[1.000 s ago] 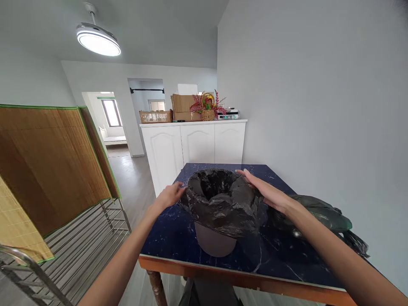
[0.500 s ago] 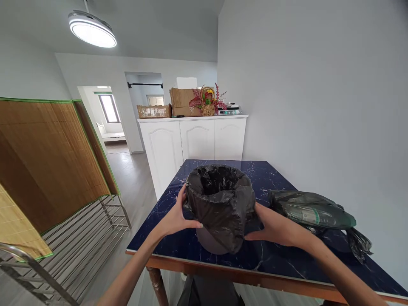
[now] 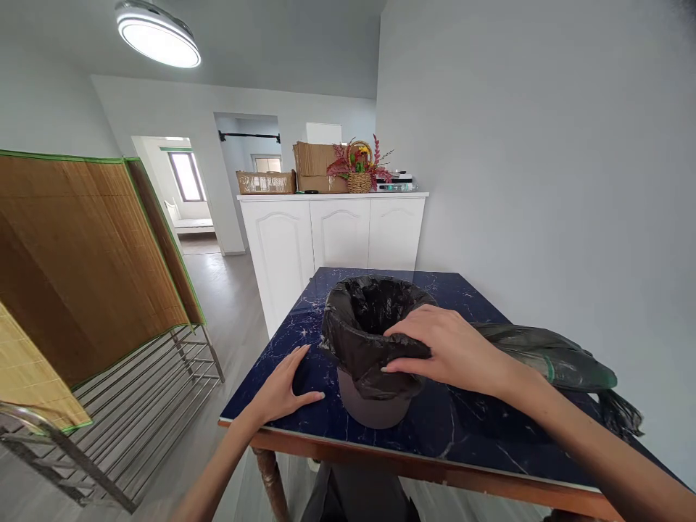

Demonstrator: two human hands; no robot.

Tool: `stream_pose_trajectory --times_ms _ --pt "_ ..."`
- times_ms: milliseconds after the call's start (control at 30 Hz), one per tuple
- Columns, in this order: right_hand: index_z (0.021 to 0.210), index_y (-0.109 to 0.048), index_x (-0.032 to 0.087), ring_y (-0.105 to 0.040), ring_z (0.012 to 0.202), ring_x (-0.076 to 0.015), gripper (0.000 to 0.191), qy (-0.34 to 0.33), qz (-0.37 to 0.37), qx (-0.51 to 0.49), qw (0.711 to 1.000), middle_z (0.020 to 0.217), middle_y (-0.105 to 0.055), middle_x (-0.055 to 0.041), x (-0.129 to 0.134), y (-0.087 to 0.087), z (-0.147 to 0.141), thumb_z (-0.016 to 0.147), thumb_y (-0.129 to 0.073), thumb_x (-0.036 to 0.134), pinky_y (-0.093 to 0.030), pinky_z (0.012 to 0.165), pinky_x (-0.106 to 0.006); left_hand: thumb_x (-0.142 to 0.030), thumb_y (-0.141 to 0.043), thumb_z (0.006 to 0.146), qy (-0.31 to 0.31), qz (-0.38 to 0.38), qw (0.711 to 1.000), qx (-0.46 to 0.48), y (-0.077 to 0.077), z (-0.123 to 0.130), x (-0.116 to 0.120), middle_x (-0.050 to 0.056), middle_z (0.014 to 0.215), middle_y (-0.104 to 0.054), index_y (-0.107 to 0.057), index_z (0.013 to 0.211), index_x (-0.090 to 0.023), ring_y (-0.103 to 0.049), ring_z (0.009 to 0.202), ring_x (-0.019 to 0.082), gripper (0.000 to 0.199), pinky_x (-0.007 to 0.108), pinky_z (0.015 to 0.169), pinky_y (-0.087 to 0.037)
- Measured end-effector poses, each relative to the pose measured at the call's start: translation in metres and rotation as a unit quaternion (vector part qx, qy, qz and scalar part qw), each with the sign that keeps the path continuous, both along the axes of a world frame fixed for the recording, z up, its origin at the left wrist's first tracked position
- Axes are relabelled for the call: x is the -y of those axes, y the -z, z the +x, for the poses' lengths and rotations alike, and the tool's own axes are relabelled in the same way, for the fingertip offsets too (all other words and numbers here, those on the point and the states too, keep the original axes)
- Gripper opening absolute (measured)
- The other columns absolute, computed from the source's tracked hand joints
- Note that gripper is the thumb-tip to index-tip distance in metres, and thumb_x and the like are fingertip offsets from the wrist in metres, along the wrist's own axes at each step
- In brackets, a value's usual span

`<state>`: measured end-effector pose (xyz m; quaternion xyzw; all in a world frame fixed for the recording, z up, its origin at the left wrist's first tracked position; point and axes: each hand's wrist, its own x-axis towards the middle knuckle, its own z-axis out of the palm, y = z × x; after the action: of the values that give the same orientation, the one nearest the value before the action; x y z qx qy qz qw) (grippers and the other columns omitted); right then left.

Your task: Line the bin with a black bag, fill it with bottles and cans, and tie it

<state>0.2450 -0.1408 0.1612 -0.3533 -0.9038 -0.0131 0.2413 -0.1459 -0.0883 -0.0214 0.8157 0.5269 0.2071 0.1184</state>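
A grey bin (image 3: 373, 407) stands upright on the dark blue marbled table, lined with a black plastic bag (image 3: 353, 355) folded over its rim. My right hand (image 3: 435, 344) grips the bag at the rim's near right side, fingers over the top edge and thumb on the outside. To the left of the bin, my left hand (image 3: 286, 388) is open over the tabletop, fingers apart, not touching the bin. A dark translucent bag with a green-banded item inside (image 3: 565, 362) lies on the right, partly behind my right forearm.
The table (image 3: 272, 428) has a wooden front edge. Behind it stands a white cabinet (image 3: 340, 235) with cardboard boxes and a flower basket (image 3: 359, 181). A metal rack (image 3: 157, 384) with a bamboo mat (image 3: 92, 254) is at left; a wall rises at right.
My left hand has let go of the bin's side and moved down to the left. My right hand has risen from the side to the rim and gripped the bag, whose near edge sits higher.
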Motion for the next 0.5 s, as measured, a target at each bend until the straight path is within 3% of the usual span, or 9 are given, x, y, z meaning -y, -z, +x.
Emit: stream_pose_trajectory --times_ms 100,200,367,500 --pt "0.117 -0.078 0.026 -0.076 0.088 -0.0346 0.054 0.045 0.025 0.062 0.997 0.091 -0.081 -0.0106 -0.020 0.005 -0.005 0.094 -0.064 0.073 -0.059 0.073 -0.042 -0.079 -0.067 0.087 -0.014 -0.009 1.000 -0.009 -0.001 0.001 0.001 0.018 0.175 -0.032 -0.025 0.171 -0.024 -0.030 0.161 0.040 0.108 0.057 0.129 -0.034" --pt "0.117 -0.077 0.026 -0.076 0.088 -0.0355 0.055 0.105 0.040 0.112 0.987 0.090 -0.081 -0.0102 -0.044 0.002 0.004 0.096 -0.061 0.074 -0.055 0.067 -0.038 -0.078 -0.068 0.087 -0.020 0.003 1.000 -0.007 0.000 0.000 0.001 0.017 0.173 -0.036 -0.031 0.169 -0.024 -0.032 0.161 0.039 0.105 0.056 0.129 -0.033" --pt "0.131 -0.073 0.025 -0.074 0.108 -0.0397 0.060 0.275 -0.004 0.148 0.950 0.104 -0.082 -0.0126 -0.108 0.001 0.043 0.096 -0.062 0.072 -0.056 0.080 -0.042 -0.077 -0.066 0.089 -0.021 0.015 1.000 -0.006 0.002 0.000 0.000 0.016 0.171 -0.041 -0.039 0.165 -0.024 -0.034 0.160 0.037 0.097 0.054 0.130 -0.033" --pt "0.134 -0.071 0.018 -0.071 0.114 -0.0424 0.061 0.361 -0.019 0.146 0.921 0.118 -0.079 -0.0203 -0.152 0.007 0.084 0.095 -0.065 0.065 -0.055 0.087 -0.046 -0.077 -0.064 0.091 -0.019 0.018 1.000 -0.004 0.000 0.002 0.002 0.016 0.168 -0.045 -0.042 0.163 -0.023 -0.036 0.159 0.036 0.093 0.054 0.129 -0.033"
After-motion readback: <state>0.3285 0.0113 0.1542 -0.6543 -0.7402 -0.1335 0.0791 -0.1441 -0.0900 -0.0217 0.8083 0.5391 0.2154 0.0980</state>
